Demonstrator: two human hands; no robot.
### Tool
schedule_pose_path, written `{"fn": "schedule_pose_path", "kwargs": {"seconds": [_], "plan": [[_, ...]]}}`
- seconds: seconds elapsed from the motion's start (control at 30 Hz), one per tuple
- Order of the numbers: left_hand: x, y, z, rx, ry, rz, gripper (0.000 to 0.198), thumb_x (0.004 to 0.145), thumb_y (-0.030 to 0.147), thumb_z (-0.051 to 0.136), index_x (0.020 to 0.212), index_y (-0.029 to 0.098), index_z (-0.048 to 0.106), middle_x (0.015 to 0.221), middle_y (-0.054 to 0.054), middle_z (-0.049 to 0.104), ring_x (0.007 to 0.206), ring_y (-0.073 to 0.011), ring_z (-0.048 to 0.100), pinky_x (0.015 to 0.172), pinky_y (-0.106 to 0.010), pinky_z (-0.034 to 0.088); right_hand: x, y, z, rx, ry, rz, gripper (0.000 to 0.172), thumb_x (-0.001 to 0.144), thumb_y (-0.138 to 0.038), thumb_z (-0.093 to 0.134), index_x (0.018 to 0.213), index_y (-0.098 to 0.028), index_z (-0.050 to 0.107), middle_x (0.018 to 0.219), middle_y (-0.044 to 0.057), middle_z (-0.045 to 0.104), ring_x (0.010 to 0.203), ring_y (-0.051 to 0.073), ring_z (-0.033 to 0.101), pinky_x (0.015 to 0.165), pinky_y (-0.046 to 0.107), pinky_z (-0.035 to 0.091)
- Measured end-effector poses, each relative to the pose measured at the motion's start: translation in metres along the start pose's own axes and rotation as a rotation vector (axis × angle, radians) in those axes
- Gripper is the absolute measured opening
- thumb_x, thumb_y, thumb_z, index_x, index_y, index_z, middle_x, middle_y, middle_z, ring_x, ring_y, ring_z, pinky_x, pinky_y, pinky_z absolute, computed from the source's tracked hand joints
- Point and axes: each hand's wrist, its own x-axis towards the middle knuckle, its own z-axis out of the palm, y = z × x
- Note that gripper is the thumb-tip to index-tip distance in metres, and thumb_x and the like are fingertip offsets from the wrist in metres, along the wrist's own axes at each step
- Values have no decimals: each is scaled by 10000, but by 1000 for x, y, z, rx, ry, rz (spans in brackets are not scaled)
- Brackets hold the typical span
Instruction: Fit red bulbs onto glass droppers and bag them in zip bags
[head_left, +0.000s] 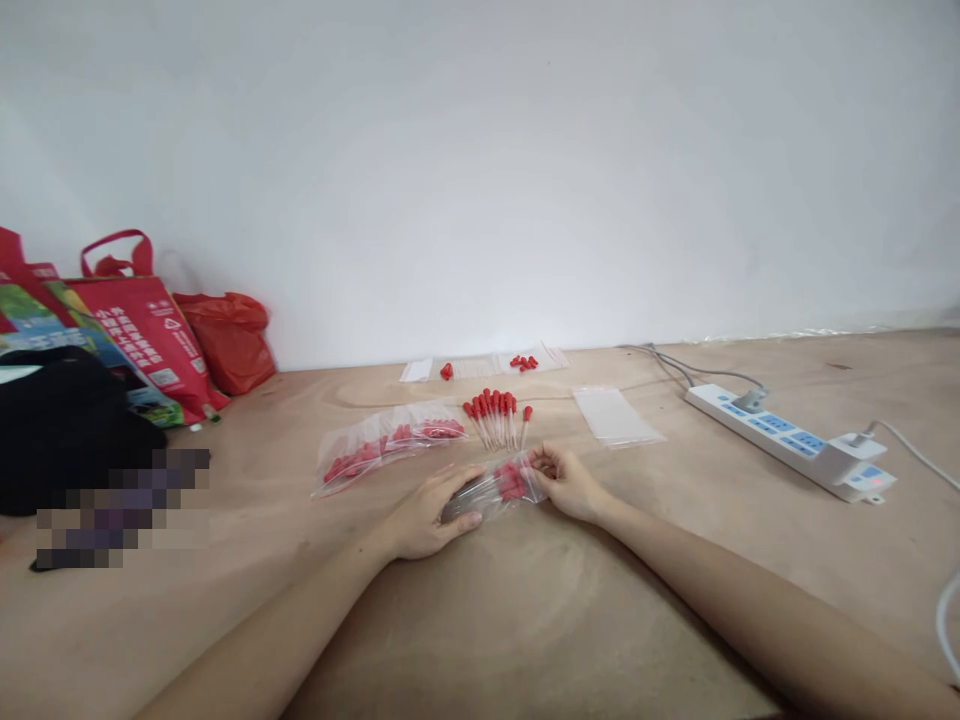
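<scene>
A clear plastic bag [491,492] with several red-bulbed droppers inside lies on the table between my hands. My left hand [435,512] wraps round its left end, thumb on the near side and fingers on the far side. At the bag's right end, by the red bulbs, my right hand [564,482] pinches the edge between thumb and fingers. Just beyond, loose droppers [491,408] with red bulbs and clear tubes lie fanned out, one slightly apart on the right. Filled clear bags [390,440] of red-bulbed droppers overlap to the left.
An unused-looking flat clear bag [616,416] lies right of the droppers. Toward the wall are more bags [480,367] and red bulbs [523,362]. A white power strip [780,440] with cables sits at right. Red shopping bags [142,330] and a black item [67,430] occupy the left.
</scene>
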Motion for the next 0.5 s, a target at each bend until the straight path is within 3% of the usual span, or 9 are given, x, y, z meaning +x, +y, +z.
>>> {"fn": "schedule_pose_path", "kwargs": {"seconds": [0.13,0.2,0.37,0.5], "plan": [[0,2,-1,13,-24,-12,502,798,394,472,1262,265,335,1313,-27,388,1214,-232,322,1003,-411,277,0,-5,-3,-22,-187,45,340,725,-463,485,597,-152,539,528,-20,551,517,107,520,501,213,397],[0,2,-2,13,-28,-2,502,793,396,478,1258,264,341,1309,-26,394,1211,-231,327,1002,-408,280,4,-5,-7,-63,-182,44,366,753,-450,437,575,-149,545,521,-18,549,500,105,506,489,210,384],[0,2,-2,8,-17,11,491,791,394,483,1243,244,363,1301,-38,407,1211,-241,325,995,-424,279,30,-5,-24,-426,231,34,153,705,-286,508,709,-143,564,673,30,604,610,129,538,577,229,407],[1,3,-2,15,-6,31,481,789,390,486,1231,236,377,1284,-43,429,1194,-229,354,991,-408,292,59,-11,-26,-662,355,153,241,676,-306,555,843,-133,568,867,119,616,800,194,563,674,264,404]]}}
